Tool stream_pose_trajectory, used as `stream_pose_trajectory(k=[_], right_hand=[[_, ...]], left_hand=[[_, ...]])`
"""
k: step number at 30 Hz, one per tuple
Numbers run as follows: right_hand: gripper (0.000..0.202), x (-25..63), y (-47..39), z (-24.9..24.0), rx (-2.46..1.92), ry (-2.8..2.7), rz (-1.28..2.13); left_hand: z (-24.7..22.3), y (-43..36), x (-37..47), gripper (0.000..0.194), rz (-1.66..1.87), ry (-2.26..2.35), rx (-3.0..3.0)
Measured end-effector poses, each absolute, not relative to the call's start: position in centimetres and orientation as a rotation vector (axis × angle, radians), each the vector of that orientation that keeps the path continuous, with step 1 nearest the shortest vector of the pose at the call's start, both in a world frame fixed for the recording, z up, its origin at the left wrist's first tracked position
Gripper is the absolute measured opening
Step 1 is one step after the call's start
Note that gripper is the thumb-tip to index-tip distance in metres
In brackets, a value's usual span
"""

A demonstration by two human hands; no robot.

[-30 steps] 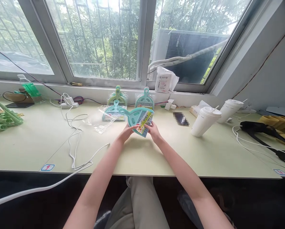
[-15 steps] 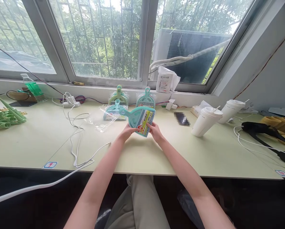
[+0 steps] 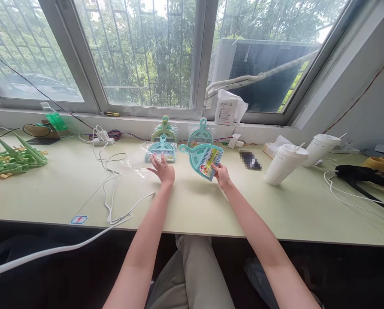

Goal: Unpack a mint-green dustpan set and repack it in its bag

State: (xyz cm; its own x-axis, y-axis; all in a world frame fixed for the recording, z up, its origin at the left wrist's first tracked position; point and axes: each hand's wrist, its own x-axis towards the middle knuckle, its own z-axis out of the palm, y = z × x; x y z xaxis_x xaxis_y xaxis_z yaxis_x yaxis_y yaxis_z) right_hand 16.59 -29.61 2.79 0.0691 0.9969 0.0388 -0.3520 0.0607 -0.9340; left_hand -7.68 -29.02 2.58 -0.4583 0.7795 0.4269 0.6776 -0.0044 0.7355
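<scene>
My right hand (image 3: 221,174) grips the lower right edge of a teal dustpan-and-brush set (image 3: 196,159), which is tilted, its looped handle pointing left and its yellow label facing me. My left hand (image 3: 163,170) holds nothing; its fingers are spread in front of a second teal dustpan set (image 3: 162,148) on the table. I cannot tell whether they touch it. A crumpled clear plastic bag (image 3: 132,165) lies left of that hand. Behind stand a wrapped green dustpan set (image 3: 165,128) and a wrapped teal dustpan set (image 3: 204,133) against the window wall.
White cables (image 3: 110,189) run across the left of the table (image 3: 192,210). Green plastic pieces (image 3: 14,161) are heaped at far left. A phone-like dark object (image 3: 251,160), white lidded cups (image 3: 283,167) and a black strap-like object (image 3: 355,176) are on the right.
My left hand has let go of the held dustpan set and moved left, fingers spreading. My right hand has shifted the set slightly right, and it now hangs at more of a tilt.
</scene>
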Motion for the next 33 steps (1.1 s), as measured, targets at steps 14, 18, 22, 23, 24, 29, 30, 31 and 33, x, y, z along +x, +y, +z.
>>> stream_pose_trajectory(k=[14,18,22,23,24,29,30,31,33], right_hand=[[0.019,17.4,-29.3,2.7,-1.028,-0.894,1.241],[0.022,17.1,-29.5,3.0,-1.039,-0.942,1.275],[0.021,16.6,-29.5,2.9,-1.055,-0.976,1.348],[0.019,16.5,-29.5,2.9,-1.062,-0.964,1.369],[0.017,16.4,-29.4,2.9,-1.077,-0.936,1.390],[0.009,16.5,-29.5,3.1,-1.168,-0.795,1.383],[0.009,16.6,-29.5,3.1,-1.176,-0.804,1.359],[0.009,16.7,-29.6,3.2,-1.183,-0.821,1.331],[0.009,16.9,-29.6,3.3,-1.204,-0.857,1.281]], left_hand=[[2.1,-29.4,-6.1,0.043,1.339,1.964,1.836],[1.9,-29.4,-6.3,0.057,1.161,2.061,1.811],[1.4,-29.0,-6.3,0.034,0.988,1.917,1.813],[1.3,-28.9,-6.3,0.031,1.016,1.859,1.794],[1.1,-28.8,-6.3,0.029,1.063,1.800,1.758],[0.7,-28.4,-6.3,0.025,1.244,1.584,1.580],[0.6,-28.4,-6.4,0.025,1.239,1.582,1.582],[0.5,-28.3,-6.4,0.024,1.227,1.592,1.592],[0.5,-28.3,-6.6,0.024,1.216,1.614,1.611]])
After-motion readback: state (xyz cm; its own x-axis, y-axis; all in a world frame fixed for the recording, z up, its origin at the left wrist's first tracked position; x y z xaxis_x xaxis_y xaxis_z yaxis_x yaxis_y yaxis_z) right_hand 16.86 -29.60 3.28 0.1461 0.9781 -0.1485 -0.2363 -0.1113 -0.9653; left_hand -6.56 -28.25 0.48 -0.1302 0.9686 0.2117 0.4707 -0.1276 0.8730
